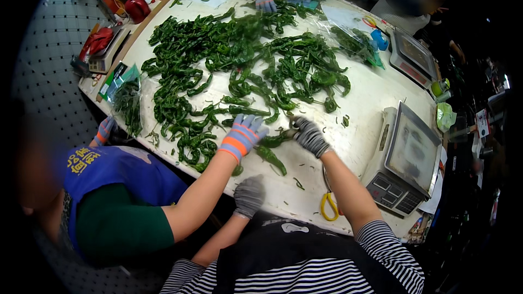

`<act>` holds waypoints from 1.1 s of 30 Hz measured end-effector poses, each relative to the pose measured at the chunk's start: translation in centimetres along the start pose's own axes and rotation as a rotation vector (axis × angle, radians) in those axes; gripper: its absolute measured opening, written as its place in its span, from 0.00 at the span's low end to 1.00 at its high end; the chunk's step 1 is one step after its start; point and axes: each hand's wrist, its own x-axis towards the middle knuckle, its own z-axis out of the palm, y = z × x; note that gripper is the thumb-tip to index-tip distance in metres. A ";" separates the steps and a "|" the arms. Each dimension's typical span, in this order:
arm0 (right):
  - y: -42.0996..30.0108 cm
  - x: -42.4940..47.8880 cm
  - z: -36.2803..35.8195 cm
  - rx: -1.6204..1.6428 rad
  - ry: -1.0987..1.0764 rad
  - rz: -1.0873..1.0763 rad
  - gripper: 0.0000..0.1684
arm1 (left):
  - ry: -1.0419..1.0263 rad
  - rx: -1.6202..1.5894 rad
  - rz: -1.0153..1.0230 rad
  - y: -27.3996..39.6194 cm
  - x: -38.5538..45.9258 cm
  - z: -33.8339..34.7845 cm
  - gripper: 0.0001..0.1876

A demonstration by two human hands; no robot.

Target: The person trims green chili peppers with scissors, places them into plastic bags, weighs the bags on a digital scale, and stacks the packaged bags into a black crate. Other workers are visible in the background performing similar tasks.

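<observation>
My right hand (311, 137), in a black-and-white knit glove, has its fingers at the end of a green pepper (274, 140) above the table. The pepper's end is blurred there. Low over the table's near edge is my left hand (249, 196) in a grey glove, blurred by motion; whether it holds anything is hidden. Another green pepper (272, 160) lies between my hands. Beyond them a large heap of long, wrinkled green peppers (204, 45) spreads across the white table (359, 90). Loose stems lie near my right hand.
A co-worker's gloved hand (244, 136) reaches over the peppers from the left. Another person's gloved hand (265, 0) works at the far side. Right of me stand a weighing scale (402, 163) and yellow-handled scissors (329, 207). A clear bag of peppers (127, 104) lies at the left edge.
</observation>
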 end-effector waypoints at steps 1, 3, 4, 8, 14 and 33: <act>2.5 1.3 -1.0 -0.170 0.165 -0.016 0.25 | 0.017 -0.022 -0.028 0.4 0.3 -0.2 0.15; 5.9 3.7 -5.3 -0.095 0.446 -0.115 0.29 | -0.007 0.018 -0.055 0.8 0.6 -0.6 0.15; 4.2 5.0 -8.3 -0.236 0.368 0.221 0.35 | -0.011 0.028 -0.067 0.8 0.5 -0.7 0.15; 10.9 9.4 -14.2 -0.449 0.344 0.541 0.47 | 0.002 0.090 -0.041 0.9 0.6 -0.4 0.13; 8.6 15.9 -6.0 -0.573 0.032 0.316 0.53 | -0.006 0.058 -0.049 1.2 1.0 -0.8 0.13; 15.8 20.1 -13.9 -0.431 0.239 0.679 0.44 | -0.099 0.065 -0.064 0.9 1.1 -0.5 0.15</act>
